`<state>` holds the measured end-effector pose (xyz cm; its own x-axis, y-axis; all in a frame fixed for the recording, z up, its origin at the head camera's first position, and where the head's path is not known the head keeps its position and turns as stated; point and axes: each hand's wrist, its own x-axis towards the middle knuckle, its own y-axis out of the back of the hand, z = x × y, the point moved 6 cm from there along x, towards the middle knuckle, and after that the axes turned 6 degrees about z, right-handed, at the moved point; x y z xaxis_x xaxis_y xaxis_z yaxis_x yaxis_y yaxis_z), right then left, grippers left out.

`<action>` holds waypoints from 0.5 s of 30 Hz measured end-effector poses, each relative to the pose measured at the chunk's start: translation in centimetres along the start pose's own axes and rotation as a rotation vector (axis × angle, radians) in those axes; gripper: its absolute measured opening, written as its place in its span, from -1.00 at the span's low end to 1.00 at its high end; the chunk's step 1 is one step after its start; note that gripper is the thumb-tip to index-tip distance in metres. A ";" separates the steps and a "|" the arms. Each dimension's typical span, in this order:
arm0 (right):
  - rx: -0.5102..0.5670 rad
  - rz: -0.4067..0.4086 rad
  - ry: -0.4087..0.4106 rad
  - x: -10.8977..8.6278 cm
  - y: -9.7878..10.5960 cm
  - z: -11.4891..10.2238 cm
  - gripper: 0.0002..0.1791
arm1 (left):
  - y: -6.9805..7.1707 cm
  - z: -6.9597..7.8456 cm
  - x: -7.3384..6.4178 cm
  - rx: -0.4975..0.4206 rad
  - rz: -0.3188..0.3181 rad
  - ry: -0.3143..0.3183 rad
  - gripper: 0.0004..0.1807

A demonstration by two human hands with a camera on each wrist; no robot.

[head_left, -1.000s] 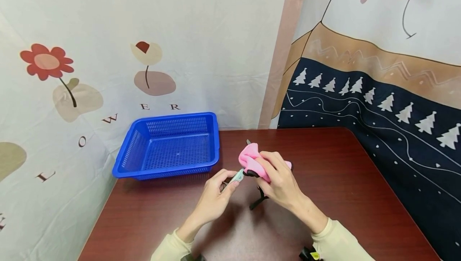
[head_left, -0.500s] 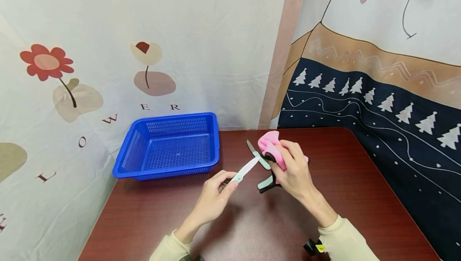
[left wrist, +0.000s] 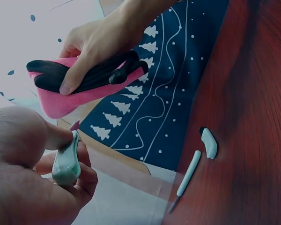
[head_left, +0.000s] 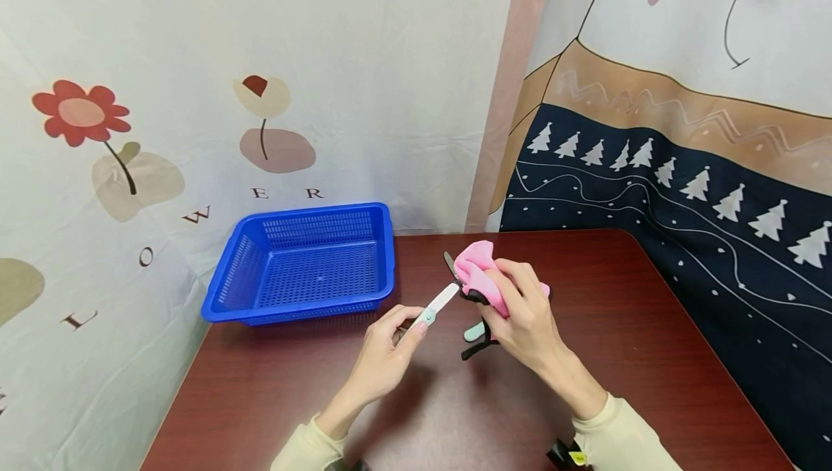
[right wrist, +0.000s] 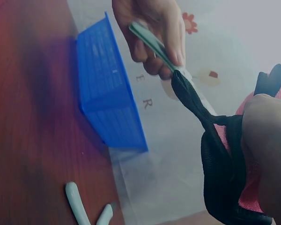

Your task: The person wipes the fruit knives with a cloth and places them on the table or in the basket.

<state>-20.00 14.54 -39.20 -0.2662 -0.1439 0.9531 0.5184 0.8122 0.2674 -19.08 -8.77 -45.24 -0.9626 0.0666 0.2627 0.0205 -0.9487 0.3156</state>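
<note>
My left hand (head_left: 383, 355) grips the mint-green handle of a small folding knife (head_left: 425, 317), its pale blade pointing up and right. In my right hand (head_left: 526, 319) is a bunched pink cloth (head_left: 477, 261) with black trim, held right at the blade's tip. A loose black strip (head_left: 477, 347) of the trim hangs below that hand. The left wrist view shows the thumb pressing the black side of the cloth. Under the cloth, on the table, lies a second knife (left wrist: 189, 173) with a mint handle and dark blade, partly hidden in the head view. Beside it is another mint-handled piece (left wrist: 209, 143).
A blue plastic basket (head_left: 224, 290) stands at the back left of the brown table (head_left: 617, 355), against a printed cloth backdrop (head_left: 403, 95). A black object with a yellow label (head_left: 565, 454) is by the right sleeve at the front.
The right hand with the pink cloth moved right, off the blade, then came slightly back left to its tip. The left hand with the knife has hardly moved.
</note>
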 end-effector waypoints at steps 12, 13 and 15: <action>0.059 -0.101 0.156 -0.4 -1.8 -3.1 -0.69 | 0.0 0.1 0.2 0.071 0.016 -0.054 -0.82; 0.056 -0.105 0.176 -0.4 -2.0 -3.4 -0.68 | 0.0 0.1 0.2 0.079 0.019 -0.064 -0.83; 0.051 -0.108 0.216 -0.5 -2.3 -4.0 -0.68 | 0.0 0.3 0.2 0.096 0.026 -0.084 -0.83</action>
<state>-17.76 10.48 -39.74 -0.1349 -0.3449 0.9289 0.4535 0.8120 0.3674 -19.17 -8.69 -44.92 -0.9355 0.0714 0.3461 0.0751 -0.9168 0.3923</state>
